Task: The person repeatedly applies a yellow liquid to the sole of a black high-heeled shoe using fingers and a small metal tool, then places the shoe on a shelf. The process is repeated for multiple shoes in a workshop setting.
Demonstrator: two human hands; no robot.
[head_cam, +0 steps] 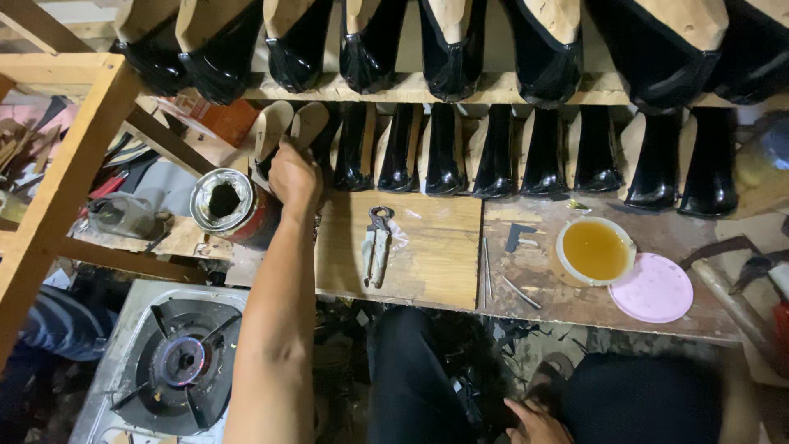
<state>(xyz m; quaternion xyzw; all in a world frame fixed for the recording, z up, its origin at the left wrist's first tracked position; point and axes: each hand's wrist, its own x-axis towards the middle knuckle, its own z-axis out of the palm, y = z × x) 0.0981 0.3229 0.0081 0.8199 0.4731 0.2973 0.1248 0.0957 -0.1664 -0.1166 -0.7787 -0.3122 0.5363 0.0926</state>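
Seen from above your head, your left arm stretches forward across a wooden workbench, and your left hand is curled closed around the heel end of a shoe that stands on its wooden last at the left end of the lower row, its pale sole facing you. That shoe sits just beside an open round tin with a dark inside and a red wall, which rests at the bench's left edge, touching or nearly touching your wrist. To the right of your hand runs the lower row of glossy black shoes, each upright on a last and leaning against the shelf; a second row of black shoes stands on the wooden shelf above. In the middle of the bench lie metal pincers, well apart from your hand. Further right are a small white bowl of amber liquid and, just beside it, a flat pink lid. Your right hand is low at the bottom edge, near your knee; it appears loosely open and empty, though part of it is cut off. Down at the lower left, below the bench, sits a gas burner.
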